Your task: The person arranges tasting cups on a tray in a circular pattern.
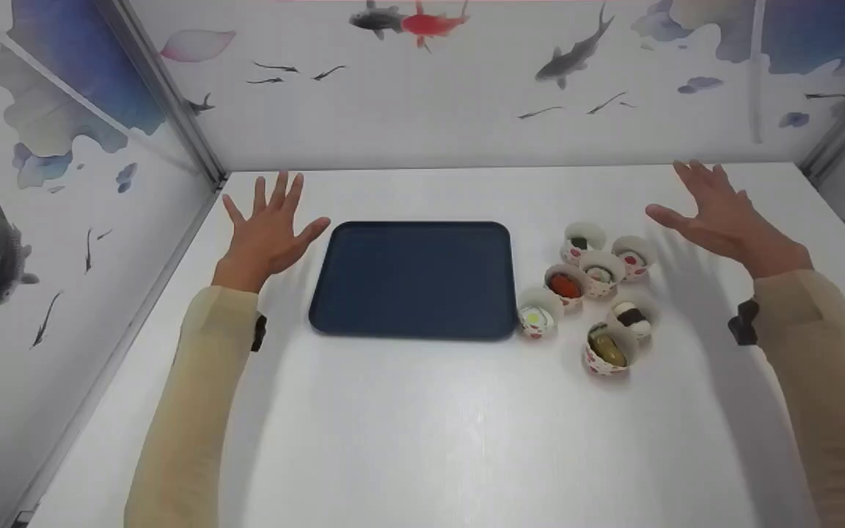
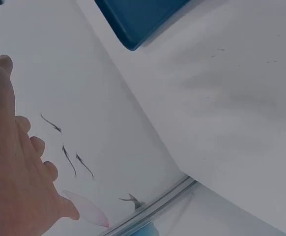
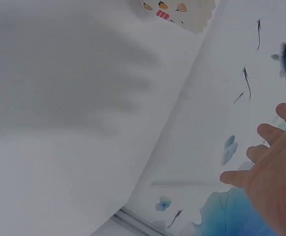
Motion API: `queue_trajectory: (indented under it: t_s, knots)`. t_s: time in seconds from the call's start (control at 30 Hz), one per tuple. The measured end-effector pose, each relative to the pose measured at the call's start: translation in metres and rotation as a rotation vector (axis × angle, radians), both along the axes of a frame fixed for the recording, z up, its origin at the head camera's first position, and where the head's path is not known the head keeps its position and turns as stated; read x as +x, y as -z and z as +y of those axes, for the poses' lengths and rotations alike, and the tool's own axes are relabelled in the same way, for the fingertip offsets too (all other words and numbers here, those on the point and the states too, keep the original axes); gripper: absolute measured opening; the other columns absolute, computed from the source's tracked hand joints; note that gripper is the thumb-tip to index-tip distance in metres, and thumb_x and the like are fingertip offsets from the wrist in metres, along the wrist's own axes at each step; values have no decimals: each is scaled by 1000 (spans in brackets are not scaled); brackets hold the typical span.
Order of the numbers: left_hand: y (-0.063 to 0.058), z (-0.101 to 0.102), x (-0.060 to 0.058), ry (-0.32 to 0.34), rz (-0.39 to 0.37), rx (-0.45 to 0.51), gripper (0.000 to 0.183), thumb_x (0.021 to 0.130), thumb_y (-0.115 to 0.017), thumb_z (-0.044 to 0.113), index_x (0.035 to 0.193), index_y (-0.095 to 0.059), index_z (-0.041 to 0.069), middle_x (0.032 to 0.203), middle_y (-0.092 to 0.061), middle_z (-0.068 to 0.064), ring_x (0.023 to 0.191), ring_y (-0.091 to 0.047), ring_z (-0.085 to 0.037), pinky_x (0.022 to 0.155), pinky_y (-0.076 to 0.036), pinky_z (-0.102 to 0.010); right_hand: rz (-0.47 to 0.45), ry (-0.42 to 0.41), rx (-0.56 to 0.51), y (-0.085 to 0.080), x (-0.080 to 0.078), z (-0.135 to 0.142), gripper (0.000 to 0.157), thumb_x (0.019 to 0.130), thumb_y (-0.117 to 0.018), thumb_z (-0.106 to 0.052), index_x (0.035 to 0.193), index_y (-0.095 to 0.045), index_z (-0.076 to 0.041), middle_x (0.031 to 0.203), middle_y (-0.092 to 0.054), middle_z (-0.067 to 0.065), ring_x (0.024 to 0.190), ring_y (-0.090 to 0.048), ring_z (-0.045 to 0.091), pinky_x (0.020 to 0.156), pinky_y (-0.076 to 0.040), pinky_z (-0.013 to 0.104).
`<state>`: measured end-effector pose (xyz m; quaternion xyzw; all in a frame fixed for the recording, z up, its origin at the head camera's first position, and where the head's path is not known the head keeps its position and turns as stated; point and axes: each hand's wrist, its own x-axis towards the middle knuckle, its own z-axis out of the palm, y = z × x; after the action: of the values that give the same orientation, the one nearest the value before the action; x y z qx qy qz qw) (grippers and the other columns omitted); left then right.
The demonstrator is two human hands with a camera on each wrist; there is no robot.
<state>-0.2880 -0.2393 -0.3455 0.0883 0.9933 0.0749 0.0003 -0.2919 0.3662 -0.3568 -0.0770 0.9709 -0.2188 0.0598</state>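
Note:
My left hand (image 1: 267,236) is held with its fingers spread, just left of a dark blue tray (image 1: 415,282), and holds nothing. To the right, my right hand (image 1: 734,218) also has its fingers extended and holds nothing. Its nearest neighbour is a paper cup (image 1: 634,258) with a white and red piece in it. Several more patterned paper cups stand right of the tray, holding sushi-like pieces: an orange-red one (image 1: 565,286), a white one with a dark band (image 1: 632,320), and a brownish-green one (image 1: 608,347). In the left wrist view the tray's corner (image 2: 133,42) shows.
The white table (image 1: 422,433) meets a back panel (image 1: 422,125) painted with fish, and a side panel (image 1: 48,337) on the left. Metal posts (image 1: 173,95) stand at the corners. A cup (image 3: 182,14) shows at the top of the right wrist view.

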Motion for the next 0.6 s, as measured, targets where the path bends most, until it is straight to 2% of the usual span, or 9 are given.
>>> queue_trajectory:
  t_s: [0.1,0.3,0.47,0.6]
  knots:
    - [5,-4,7,-9,-35,22,87,100,-27,68,162,7,17,170,11,-11,154,12,-43,111,15,-78,-14,5,-69,4,2,0,95,99,-43,-61,161,7,-10,166,15,23,149,22,48,113,10,76]
    - [22,-6,22,-25,-92,112,88,102,-30,65,161,13,16,170,11,-10,154,2,-46,115,9,-76,-1,32,-154,13,9,-2,92,98,-53,-57,163,-3,-14,168,2,22,152,2,51,115,-5,76]
    - [38,-5,38,-43,-154,233,85,104,-33,59,161,10,13,170,8,-12,154,-4,-46,119,-6,-72,34,33,-170,23,14,-3,93,95,-62,-52,162,-11,-14,167,-8,24,151,-8,53,115,-14,75]
    - [49,-7,47,-55,-188,321,82,105,-32,57,162,2,10,170,5,-16,155,-5,-42,123,-10,-65,29,16,-223,30,16,-3,89,95,-66,-43,162,-14,-14,167,-9,23,151,-11,52,115,-18,73]
